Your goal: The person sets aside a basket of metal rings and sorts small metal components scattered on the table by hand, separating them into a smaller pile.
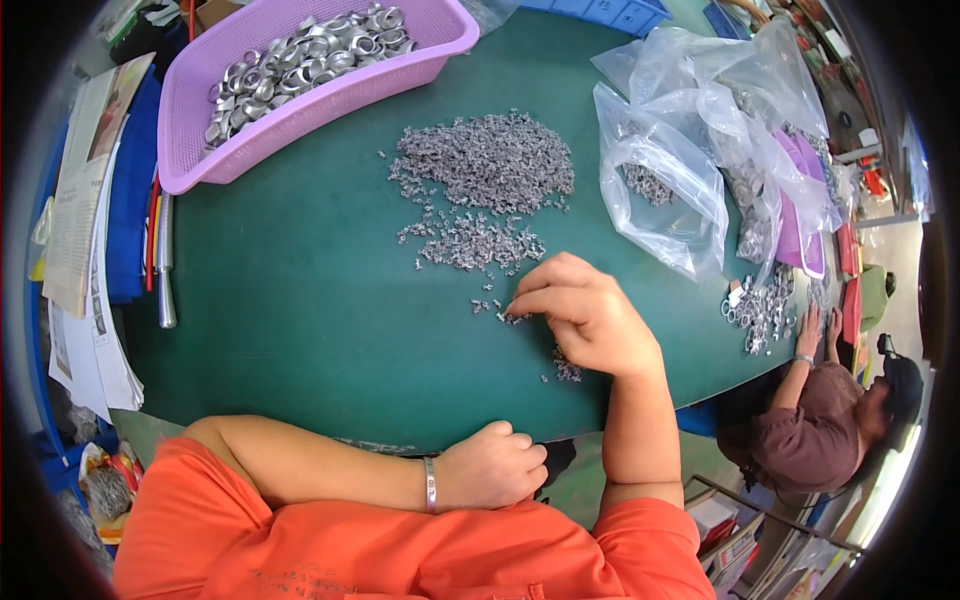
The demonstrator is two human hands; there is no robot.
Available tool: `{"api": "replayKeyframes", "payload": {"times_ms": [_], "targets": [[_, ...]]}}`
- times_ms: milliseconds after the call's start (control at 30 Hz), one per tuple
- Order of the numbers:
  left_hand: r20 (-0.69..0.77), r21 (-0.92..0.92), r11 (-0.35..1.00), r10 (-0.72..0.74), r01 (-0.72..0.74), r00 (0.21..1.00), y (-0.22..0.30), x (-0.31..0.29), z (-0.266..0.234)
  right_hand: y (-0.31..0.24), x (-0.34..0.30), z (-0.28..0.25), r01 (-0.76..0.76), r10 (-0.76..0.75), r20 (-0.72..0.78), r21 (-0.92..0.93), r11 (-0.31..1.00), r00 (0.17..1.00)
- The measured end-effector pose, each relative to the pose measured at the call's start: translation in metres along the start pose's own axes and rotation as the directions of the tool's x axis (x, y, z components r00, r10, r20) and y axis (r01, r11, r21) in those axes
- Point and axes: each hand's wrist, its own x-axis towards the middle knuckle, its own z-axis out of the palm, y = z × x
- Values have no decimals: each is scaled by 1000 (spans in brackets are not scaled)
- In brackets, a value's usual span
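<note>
Head view: right hand (585, 315) pinches small grey metal parts (512, 317) just below the grey parts heap (487, 165); left hand (492, 467), fisted, rests well below it.

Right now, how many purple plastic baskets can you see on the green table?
2. One purple plastic basket full of metal rings sits at the table's far left. A second purple basket lies at the right edge, mostly hidden behind the clear plastic bags. More may be hidden there.

Small grey metal parts (488, 170) heaped loosely on green table (300, 300).
</note>
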Motion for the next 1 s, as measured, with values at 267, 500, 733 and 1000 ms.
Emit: {"api": "replayKeyframes", "payload": {"times_ms": [267, 500, 733, 1000], "targets": [[3, -11, 1000, -5, 5, 1000, 0, -2, 3, 8, -9, -15, -120, 115, -153, -29, 992, 982], [-23, -16, 1000, -2, 2, 1000, -2, -3, 6, 0, -1, -4, -55, 58, 4, -216, 975, 998], [-2, 0, 1000, 21, -21, 1000, -2, 1, 4, 10, -6, -10, -74, 38, -137, -271, 960, 990], [-28, 35, 999, 20, -19, 999, -1, -1, 4, 9, -12, -18, -110, 91, -133, -149, 983, 987]]}}
